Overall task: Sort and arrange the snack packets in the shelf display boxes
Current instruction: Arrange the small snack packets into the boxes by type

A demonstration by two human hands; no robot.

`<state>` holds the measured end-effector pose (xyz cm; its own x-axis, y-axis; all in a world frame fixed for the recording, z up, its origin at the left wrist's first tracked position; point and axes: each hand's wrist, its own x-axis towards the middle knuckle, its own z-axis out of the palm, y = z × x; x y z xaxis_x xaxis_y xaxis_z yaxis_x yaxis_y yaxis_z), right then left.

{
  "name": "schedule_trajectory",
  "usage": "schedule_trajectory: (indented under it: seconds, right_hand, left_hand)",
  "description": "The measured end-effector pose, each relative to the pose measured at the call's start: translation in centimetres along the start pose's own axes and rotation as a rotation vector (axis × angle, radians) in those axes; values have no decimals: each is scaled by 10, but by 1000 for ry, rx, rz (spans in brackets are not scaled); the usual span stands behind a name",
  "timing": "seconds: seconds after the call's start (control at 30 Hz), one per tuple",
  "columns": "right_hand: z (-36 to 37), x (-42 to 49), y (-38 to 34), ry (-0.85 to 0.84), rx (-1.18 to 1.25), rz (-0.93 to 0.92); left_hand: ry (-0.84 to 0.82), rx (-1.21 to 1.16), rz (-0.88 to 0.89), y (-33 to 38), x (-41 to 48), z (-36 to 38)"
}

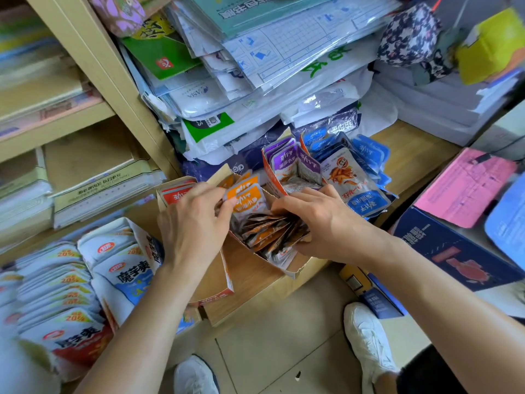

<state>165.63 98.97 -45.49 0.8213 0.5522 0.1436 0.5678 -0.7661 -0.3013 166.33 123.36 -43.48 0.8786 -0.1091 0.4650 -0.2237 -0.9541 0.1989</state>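
— Where are the hands?

— Mid-frame, a little apart, both in the same open white-and-orange cardboard display box (295, 272). The left hand (196, 223) has its fingers curled onto the orange foil snack packets (247, 198) standing at the back of the box. The right hand (326, 223) grips the ones fanned out flat at the front, thumb underneath.

— What crowds that box?

— To its left, touching it, is a box of red-topped foil packets (176, 193), partly hidden by the left hand. Just above and right of it stands an orange-edged carton of purple foil packets (287, 162). Further right lies a loose heap of blue foil packets (369, 155). One larger silver-and-blue packet printed with fried fish (350, 180) leans against the purple carton, just above the right hand.

— And further out?

— Across the upper middle, a slumped stack of plastic-wrapped paper pads (284, 66) leans down over the purple and blue packets. A beige shelf upright (113, 81) runs diagonally through the upper left. Rows of white-and-blue konjac snack pouches (127, 268) fill the lower left, beside the left forearm. At the right edge sits a navy cardboard box (454, 251) under a pink sheet (466, 183).

— Below?

— Pale floor tiles (284, 351) and two white shoes (366, 336).
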Motion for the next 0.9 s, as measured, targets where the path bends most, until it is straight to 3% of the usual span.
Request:
schedule_trajectory:
  seconds: [0.17, 0.27, 0.43, 0.67, 0.9]
  right_hand:
    - [1, 0, 2, -28, 4, -11]
    - [2, 0, 1, 10, -5, -20]
    - [7, 4, -6, 77, -41, -29]
    - [5, 11, -10, 36, -170, -39]
    - [12, 24, -19, 213, -58, -87]
  left_hand:
    - [211, -76, 107, -7, -5, 9]
    - [254, -23, 73, -3, -5, 7]
    - [49, -367, -51, -13, 0, 5]
    - [-29, -422, -51, -19, 5, 0]
    - [-184, -732, -157, -18, 4, -3]
